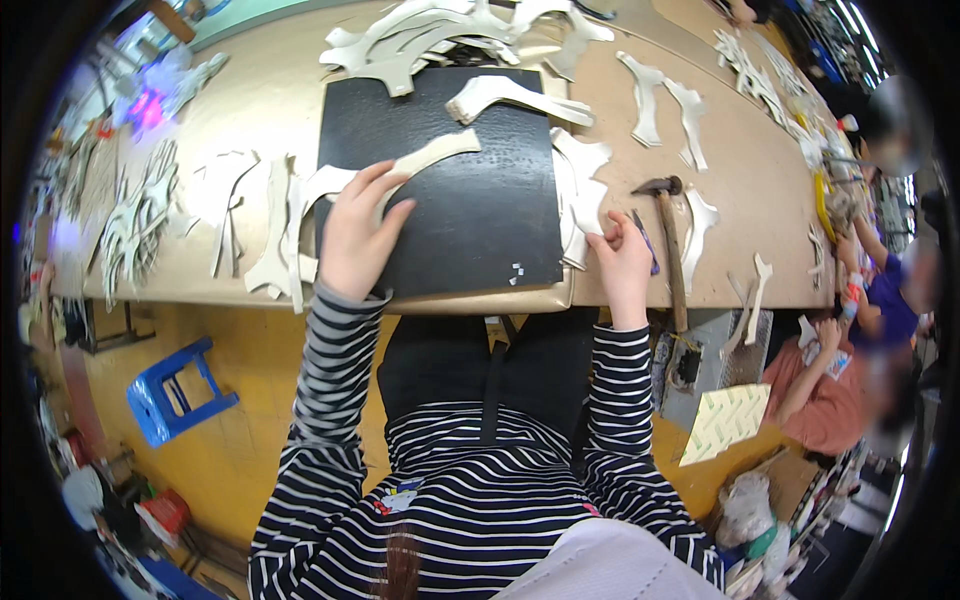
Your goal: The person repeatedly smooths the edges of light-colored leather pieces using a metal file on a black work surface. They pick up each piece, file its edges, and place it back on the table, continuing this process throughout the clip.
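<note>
My left hand point(362, 235) lies over a cream, curved, branching cut piece point(440, 148) on a black board point(460, 220). Its thumb stands apart from its fingers, which rest on the piece and hide its middle. At the board's right edge, my right hand point(622, 262) has thumb and fingertips together on the lower edge of a white cut piece point(580, 185) in a small overlapping pile. Another stack of cream pieces point(510, 97) sits at the top right of the board. What the pieces are made of I cannot tell.
A hammer point(671, 240) lies right of my right hand, beside a dark slim tool point(645, 243). More cream pieces point(400, 50) are heaped beyond the board, with strips point(145, 225) at left. A blue stool point(180, 390) stands on the floor. Other people sit at right.
</note>
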The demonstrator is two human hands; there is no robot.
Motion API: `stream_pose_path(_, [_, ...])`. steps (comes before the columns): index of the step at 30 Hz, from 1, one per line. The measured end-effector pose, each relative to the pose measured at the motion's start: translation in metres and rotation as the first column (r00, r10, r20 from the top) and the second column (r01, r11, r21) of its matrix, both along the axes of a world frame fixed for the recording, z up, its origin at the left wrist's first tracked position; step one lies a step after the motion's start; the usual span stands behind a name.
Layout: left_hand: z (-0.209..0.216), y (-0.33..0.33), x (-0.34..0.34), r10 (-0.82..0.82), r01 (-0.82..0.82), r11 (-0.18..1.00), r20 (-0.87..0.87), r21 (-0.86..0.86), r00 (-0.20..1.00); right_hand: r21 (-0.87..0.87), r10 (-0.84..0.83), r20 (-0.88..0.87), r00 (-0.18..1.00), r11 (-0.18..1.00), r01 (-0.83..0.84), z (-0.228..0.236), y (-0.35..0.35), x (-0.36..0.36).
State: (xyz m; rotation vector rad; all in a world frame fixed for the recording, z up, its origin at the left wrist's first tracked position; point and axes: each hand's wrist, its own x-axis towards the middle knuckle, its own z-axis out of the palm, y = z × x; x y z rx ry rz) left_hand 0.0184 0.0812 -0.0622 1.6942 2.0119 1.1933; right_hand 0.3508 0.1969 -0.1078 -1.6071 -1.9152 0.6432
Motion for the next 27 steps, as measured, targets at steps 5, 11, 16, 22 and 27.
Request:
stream_pose_path(5, [-0.025,0.050,0.019,0.153,-0.149,0.988,-0.164,0.034,0.975,-0.149,0.006,-0.194,0.981,0.988,-0.036,0.014,-0.002,0.002])
stream_pose_path(11, [-0.027,0.044,0.032,-0.101,0.098,0.995,-0.296,-0.022,0.950,-0.323,-0.057,-0.530,0.846,0.936,-0.139,0.057,-0.023,0.010])
stream_pose_path(16, [-0.023,0.048,0.037,-0.137,0.116,0.983,-0.150,-0.140,0.979,-0.324,-0.021,-0.645,0.764,0.913,-0.249,0.071,-0.025,-0.009])
stream_pose_path(22, [-0.015,0.049,0.038,-0.173,0.164,0.982,-0.091,-0.096,0.981,-0.410,-0.103,-0.725,0.681,0.859,-0.307,0.079,-0.019,-0.033])
stream_pose_path(27, [-0.013,0.051,0.040,-0.156,0.157,0.962,0.023,-0.224,0.988,-0.477,-0.189,-0.774,0.605,0.802,-0.359,0.079,-0.018,-0.036])
